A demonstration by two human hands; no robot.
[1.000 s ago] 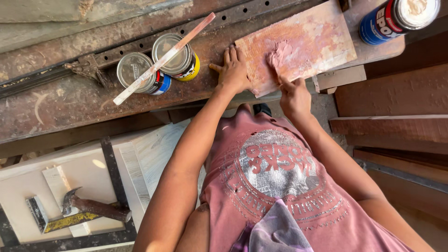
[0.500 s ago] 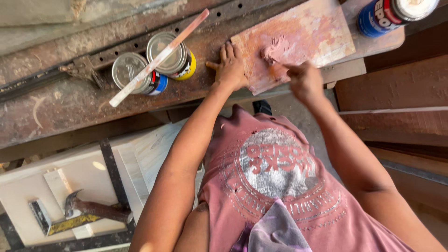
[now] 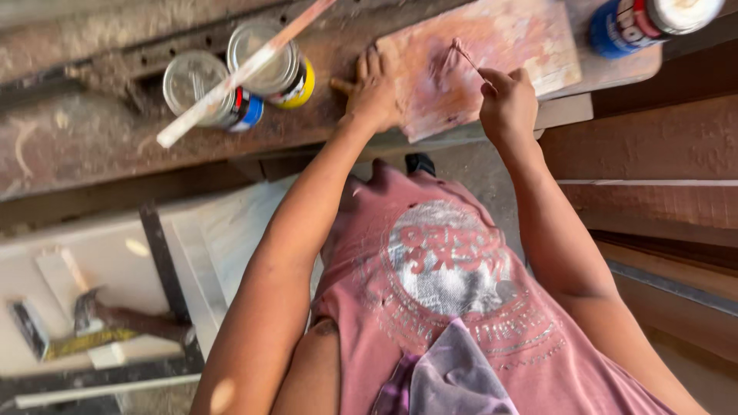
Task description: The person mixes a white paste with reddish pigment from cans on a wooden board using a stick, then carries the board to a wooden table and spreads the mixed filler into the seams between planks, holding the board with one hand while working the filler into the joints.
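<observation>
A flat board (image 3: 507,38) smeared with pinkish filler lies on a rusty brown bench. My left hand (image 3: 374,88) presses flat on the board's left edge, fingers spread. My right hand (image 3: 507,104) is closed around a thin scraper (image 3: 466,55) whose tip rests in a lump of pink filler on the board.
Two open tins (image 3: 231,81) stand to the left on the rusty bench (image 3: 69,146), a pale stir stick (image 3: 238,69) laid across them. A blue can (image 3: 638,23) sits at the top right. A hammer (image 3: 115,319) lies on a white panel at lower left. Wooden planks (image 3: 653,154) stack at the right.
My right hand has moved right and toward me along the board, dragging the scraper through the filler. The left hand stays pressed on the board's edge.
</observation>
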